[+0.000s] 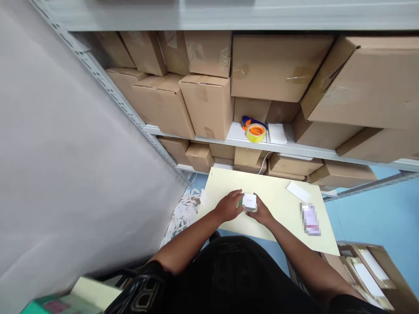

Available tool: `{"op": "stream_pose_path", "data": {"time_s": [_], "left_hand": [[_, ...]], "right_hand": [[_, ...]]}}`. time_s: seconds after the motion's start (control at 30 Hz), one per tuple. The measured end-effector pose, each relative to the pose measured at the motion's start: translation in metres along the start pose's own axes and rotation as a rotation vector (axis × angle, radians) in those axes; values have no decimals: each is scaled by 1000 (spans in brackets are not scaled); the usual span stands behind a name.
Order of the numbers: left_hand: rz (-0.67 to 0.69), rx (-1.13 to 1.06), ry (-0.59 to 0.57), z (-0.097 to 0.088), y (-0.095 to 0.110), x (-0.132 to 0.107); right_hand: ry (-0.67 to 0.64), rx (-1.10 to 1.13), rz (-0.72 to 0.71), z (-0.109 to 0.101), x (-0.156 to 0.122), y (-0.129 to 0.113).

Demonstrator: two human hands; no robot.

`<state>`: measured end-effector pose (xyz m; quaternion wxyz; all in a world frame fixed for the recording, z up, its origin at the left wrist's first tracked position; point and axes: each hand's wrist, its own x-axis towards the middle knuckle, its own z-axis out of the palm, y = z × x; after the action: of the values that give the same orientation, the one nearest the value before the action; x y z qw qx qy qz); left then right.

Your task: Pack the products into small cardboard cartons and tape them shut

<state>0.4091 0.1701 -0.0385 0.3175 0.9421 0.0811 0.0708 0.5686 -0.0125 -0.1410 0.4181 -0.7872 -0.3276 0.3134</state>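
Note:
A small white box (249, 201) with a green side and faint reddish marks on its top is between my hands over the cream tabletop (225, 181). My left hand (230, 206) grips the box from the left, with the fingers along its far and near edges. On the opposite side my right hand (262, 212) is closed against its right face and near corner. The underside of the box is hidden. To the right lie a white slip (298, 192) and a blurred-out purplish item (310, 219).
Shelves ahead hold several cardboard boxes (206, 107). A yellow tape roll on a dispenser (256, 132) and a white stack (277, 133) sit on the middle shelf. Paper strips (186, 211) cover the floor at left. An opened carton (369, 270) stands at lower right.

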Motion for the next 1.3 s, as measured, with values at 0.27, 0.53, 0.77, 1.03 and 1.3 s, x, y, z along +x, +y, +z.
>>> {"op": "stream_pose_path", "data": {"time_s": [0.27, 0.53, 0.77, 1.03, 1.3], "left_hand": [[217, 113, -232, -5, -24, 35], [-190, 131, -21, -10, -9, 83], [-219, 84, -165, 13, -1, 70], [-263, -3, -89, 21, 23, 55], [-330, -108, -151, 24, 15, 69]], "right_hand": [[111, 20, 154, 7, -18, -43], [89, 62, 164, 1, -20, -54], [36, 57, 155, -12, -17, -51], [46, -63, 104, -10, -14, -61], [22, -153, 245, -19, -6, -70]]}}
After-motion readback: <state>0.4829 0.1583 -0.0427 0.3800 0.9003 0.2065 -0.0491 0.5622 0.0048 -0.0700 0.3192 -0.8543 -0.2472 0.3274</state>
